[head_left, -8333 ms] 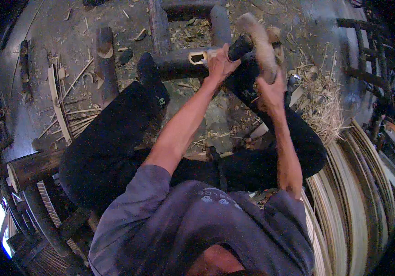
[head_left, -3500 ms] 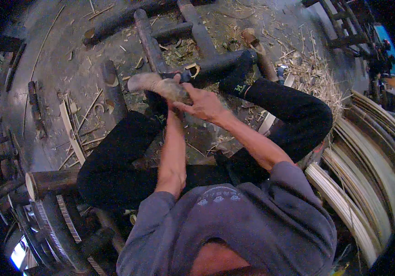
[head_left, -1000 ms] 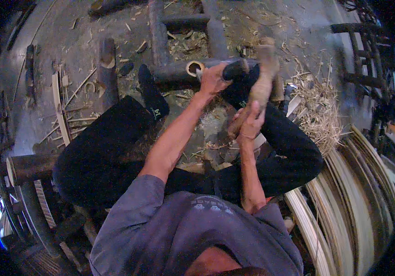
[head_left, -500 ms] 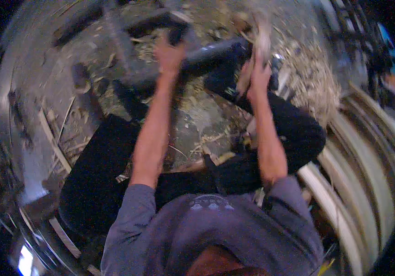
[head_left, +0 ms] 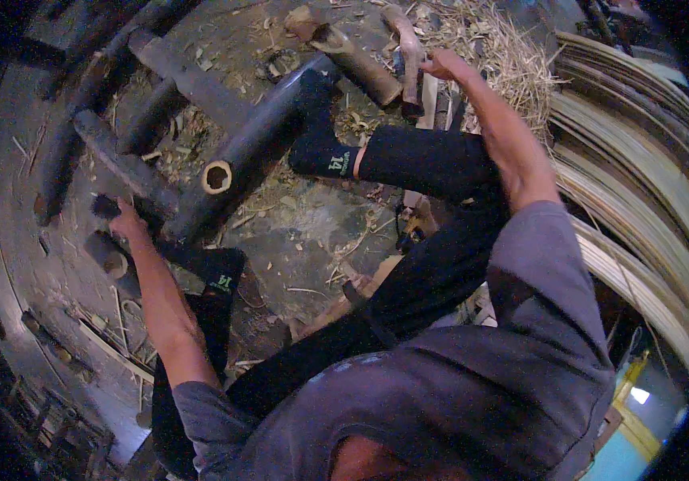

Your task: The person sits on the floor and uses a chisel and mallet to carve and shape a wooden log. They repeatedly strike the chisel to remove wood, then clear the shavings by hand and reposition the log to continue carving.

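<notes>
Stretched out to the far left, my left hand (head_left: 126, 221) is closed on a short dark block-like piece (head_left: 105, 206), its kind unclear. Beneath it stands a short dark tube section (head_left: 113, 255). At the far right, my right hand (head_left: 450, 66) has its fingers against the side of a club-like wooden piece (head_left: 408, 58) with a dark lower end; its grip is partly hidden. A cut bamboo piece (head_left: 360, 66) lies left of that wood. Between my feet runs a thick dark bamboo pole (head_left: 260, 116) with a pale, hollow cut end facing me.
More dark poles (head_left: 188, 76) lie at the far left. A heap of pale shavings (head_left: 488, 40) sits at the far right. Long curved bamboo strips (head_left: 641, 160) are stacked along my right side. Chips and thin splinters litter the floor around my black-clad legs (head_left: 432, 160).
My left hand has swung far left and nearer, with a dark piece in it. The right hand has moved farther away. The view has turned, and the pole's hollow end now shows.
</notes>
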Demonstrator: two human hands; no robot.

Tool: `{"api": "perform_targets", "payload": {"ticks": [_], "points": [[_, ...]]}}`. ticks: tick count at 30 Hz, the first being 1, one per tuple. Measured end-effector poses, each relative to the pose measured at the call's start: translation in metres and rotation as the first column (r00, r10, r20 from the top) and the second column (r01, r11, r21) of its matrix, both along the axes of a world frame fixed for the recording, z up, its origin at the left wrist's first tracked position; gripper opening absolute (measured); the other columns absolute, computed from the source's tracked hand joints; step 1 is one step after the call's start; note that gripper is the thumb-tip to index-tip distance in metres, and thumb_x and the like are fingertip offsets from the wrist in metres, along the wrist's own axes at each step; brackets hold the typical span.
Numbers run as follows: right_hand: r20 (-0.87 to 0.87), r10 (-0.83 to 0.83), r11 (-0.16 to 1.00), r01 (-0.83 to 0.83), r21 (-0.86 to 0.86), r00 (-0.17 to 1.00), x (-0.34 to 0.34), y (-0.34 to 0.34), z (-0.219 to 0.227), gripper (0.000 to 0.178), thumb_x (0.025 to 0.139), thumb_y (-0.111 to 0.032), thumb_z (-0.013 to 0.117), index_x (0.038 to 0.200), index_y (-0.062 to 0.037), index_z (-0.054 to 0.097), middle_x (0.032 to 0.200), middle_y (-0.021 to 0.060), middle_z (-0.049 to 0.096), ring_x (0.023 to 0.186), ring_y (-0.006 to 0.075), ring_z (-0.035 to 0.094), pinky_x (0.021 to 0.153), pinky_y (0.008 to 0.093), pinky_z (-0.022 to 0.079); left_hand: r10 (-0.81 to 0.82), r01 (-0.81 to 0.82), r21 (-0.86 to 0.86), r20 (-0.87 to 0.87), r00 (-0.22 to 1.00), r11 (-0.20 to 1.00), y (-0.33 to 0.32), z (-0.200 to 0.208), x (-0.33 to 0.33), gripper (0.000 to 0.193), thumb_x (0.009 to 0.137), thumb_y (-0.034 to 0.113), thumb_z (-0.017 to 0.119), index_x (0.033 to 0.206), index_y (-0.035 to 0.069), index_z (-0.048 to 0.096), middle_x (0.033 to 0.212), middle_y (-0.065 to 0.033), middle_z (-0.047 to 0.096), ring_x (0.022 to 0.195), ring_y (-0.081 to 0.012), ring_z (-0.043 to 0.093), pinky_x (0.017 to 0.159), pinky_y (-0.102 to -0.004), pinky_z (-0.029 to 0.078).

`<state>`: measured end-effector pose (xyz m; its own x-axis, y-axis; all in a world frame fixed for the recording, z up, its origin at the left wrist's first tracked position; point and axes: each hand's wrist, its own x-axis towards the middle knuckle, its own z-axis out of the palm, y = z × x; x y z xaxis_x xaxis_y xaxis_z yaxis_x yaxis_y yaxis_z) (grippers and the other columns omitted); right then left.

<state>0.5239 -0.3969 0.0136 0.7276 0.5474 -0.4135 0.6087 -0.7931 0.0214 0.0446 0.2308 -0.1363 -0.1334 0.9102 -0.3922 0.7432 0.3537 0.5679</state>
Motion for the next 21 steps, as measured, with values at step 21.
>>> {"api": "perform_targets", "payload": {"ticks": [21], "points": [[0.037, -0.418, 0.790, 0.344, 0.508, 0.907, -0.095, -0.035, -0.039, 0.037, 0.079, -0.015, 0.059, 0.116, -0.0186, 0.059, 0.100, 0.0222, 0.052, 0.087, 0.0378, 0.055, 0.076, 0.0419, 0.046, -0.886, 0.947, 0.113, -0.335, 0.322, 0.302, -0.191, 0.109, 0.044, 0.087, 0.068, 0.060, 0.067, 0.133, 0.009, 0.040, 0.130, -0.0144, 0.048, 0.122, -0.0289, 0.043, 0.106, -0.0537, 0.014]]}}
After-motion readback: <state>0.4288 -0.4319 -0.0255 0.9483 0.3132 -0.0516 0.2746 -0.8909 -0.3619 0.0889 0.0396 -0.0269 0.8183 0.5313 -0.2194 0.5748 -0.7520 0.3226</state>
